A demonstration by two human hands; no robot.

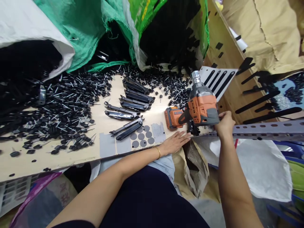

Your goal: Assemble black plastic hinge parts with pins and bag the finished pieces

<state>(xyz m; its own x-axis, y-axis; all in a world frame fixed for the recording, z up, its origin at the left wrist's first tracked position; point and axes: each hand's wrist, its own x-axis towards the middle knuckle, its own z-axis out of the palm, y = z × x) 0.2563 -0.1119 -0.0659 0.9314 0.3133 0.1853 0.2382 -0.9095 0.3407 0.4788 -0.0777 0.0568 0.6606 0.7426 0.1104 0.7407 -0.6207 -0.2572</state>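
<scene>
Head view: your right hand (225,125) is at the near end of the orange cordless drill (203,107), with its fingers bent. You can't tell from here if they grip it or only touch it, as the drill hides the tips. Your left hand (176,141) lies flat on the near edge of the workbench (71,164), fingers straight, holding nothing that shows. The drill is on the right part of the bench, its silver nose (196,77) facing far and its battery (171,117) to the left.

The step looks like handling the drill, though it is hard to say more. The next move seems to call for a firm hold on the drill, and for care with the small black part (193,129) just beyond your left fingertips.

To the left of the drill lie long black folding pieces (129,129), in rough rows. Farther left is a big heap of black knobs with metal pins (66,104), and more sit on the far side. A white slotted plate (220,79) stands just past the drill, to the right. The wooden side board (229,53) and that plate could get in the way of a swing to the right.
</scene>
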